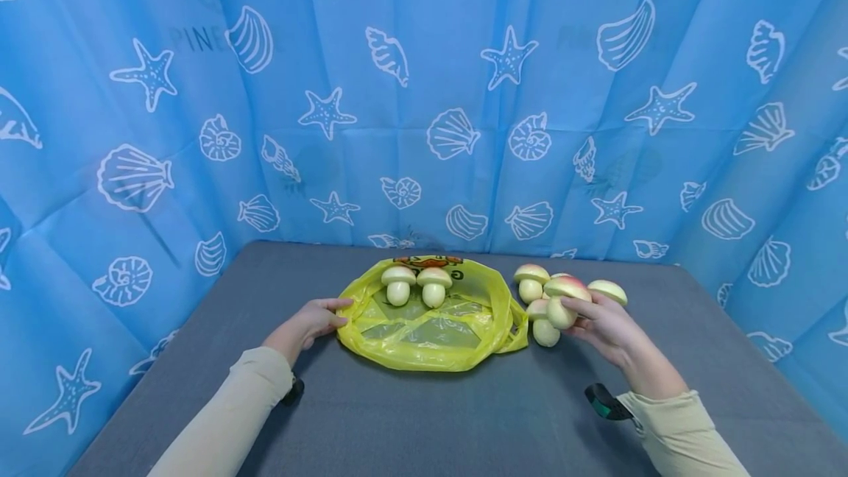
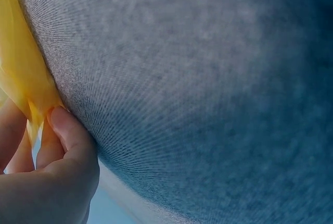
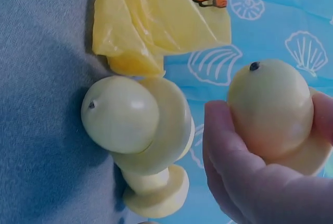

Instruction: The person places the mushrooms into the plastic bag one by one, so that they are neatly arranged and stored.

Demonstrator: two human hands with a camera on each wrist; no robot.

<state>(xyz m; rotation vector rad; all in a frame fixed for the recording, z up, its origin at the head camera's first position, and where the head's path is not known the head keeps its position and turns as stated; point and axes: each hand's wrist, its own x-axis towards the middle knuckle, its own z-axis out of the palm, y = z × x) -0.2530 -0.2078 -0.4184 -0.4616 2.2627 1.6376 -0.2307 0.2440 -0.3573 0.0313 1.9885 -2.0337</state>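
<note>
While left hand (image 1: pixel 313 324) pinches yellow bag (image 1: pixel 424 358) | mushroom (image 1: pixel 563 306): in right hand (image 1: pixel 609 331)

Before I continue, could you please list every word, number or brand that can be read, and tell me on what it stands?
"PINE": faint, on the blue curtain; any following letters are unclear.
"G", apparently: on the yellow bag; its other dark lettering is unreadable.
Further right on the blue curtain: another faint text, too blurred to read.

Left grip (image 1: pixel 306 326) pinched, right grip (image 1: pixel 615 337) curled
</note>
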